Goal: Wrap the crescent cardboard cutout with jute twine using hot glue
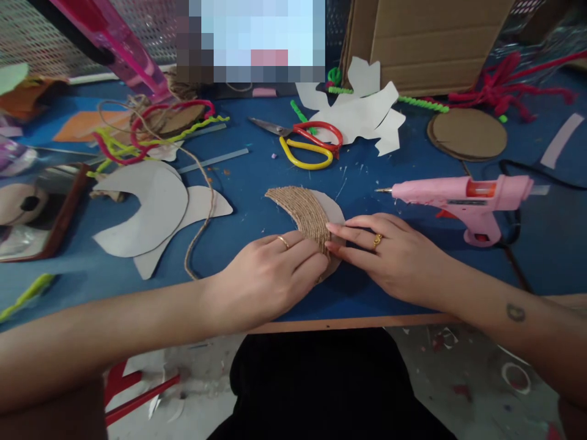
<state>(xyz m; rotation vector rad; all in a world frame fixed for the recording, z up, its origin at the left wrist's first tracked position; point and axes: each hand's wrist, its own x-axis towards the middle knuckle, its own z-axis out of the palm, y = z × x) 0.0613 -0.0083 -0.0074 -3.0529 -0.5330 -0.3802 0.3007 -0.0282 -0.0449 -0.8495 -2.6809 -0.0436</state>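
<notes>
A crescent-shaped card (334, 209) lies on the blue table, much of its face covered by rows of brown twine (300, 206). My left hand (273, 275) is closed over the lower part of the twine rows, fingers curled down; what its fingertips pinch is hidden. My right hand (385, 250) rests at the card's right edge, fingers apart, its fingertips touching the twine. A loose length of twine (211, 211) trails from the upper left down to behind my left wrist. The pink glue gun (468, 195) lies on its side to the right, nozzle pointing left.
Scissors (316, 143) with red and yellow handles lie beyond the crescent. Grey card shapes (156, 208) are at left, white cutouts (353, 116) and cardboard discs (468, 133) further back. A brown tray (59, 220) stands far left, a cardboard box (426, 46) at the back. The table's front edge (353, 322) is near.
</notes>
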